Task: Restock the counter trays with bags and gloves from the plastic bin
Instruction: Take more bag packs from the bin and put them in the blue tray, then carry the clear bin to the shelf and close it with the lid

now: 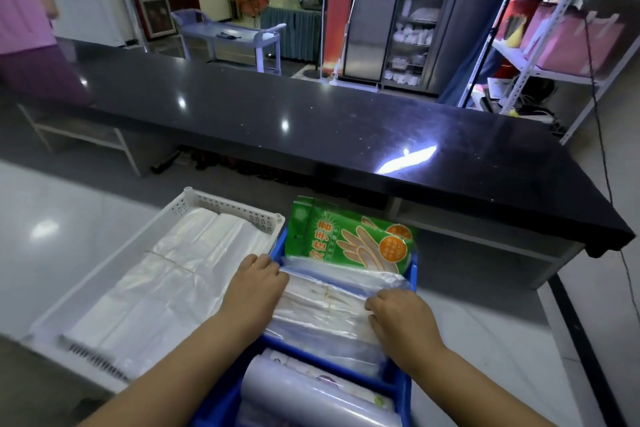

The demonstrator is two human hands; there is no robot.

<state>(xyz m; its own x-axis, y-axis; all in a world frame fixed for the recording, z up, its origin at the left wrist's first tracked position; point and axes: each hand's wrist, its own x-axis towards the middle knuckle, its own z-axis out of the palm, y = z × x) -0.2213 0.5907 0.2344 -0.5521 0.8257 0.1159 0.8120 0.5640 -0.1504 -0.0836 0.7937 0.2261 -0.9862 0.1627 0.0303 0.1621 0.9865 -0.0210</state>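
Note:
A blue plastic tray (pixel 403 388) sits in front of me with a stack of clear plastic bags (pixel 325 308) lying in its middle section. My left hand (pixel 258 284) grips the stack's left end and my right hand (pixel 398 319) grips its right end. Green packs of disposable gloves (pixel 349 239) stand tilted at the tray's far end. A rolled clear bag bundle (pixel 311 395) lies in the near section. Left of the blue tray a white perforated tray (pixel 104 267) holds folded white plastic bags (pixel 166 288).
A long black counter (pixel 311 121) runs across behind the trays. A person in pink (pixel 27 31) stands at the far left. Metal shelving (pixel 561 45) with pink bags stands at the right, a cabinet (pixel 412 28) and a trolley (pixel 232 38) behind.

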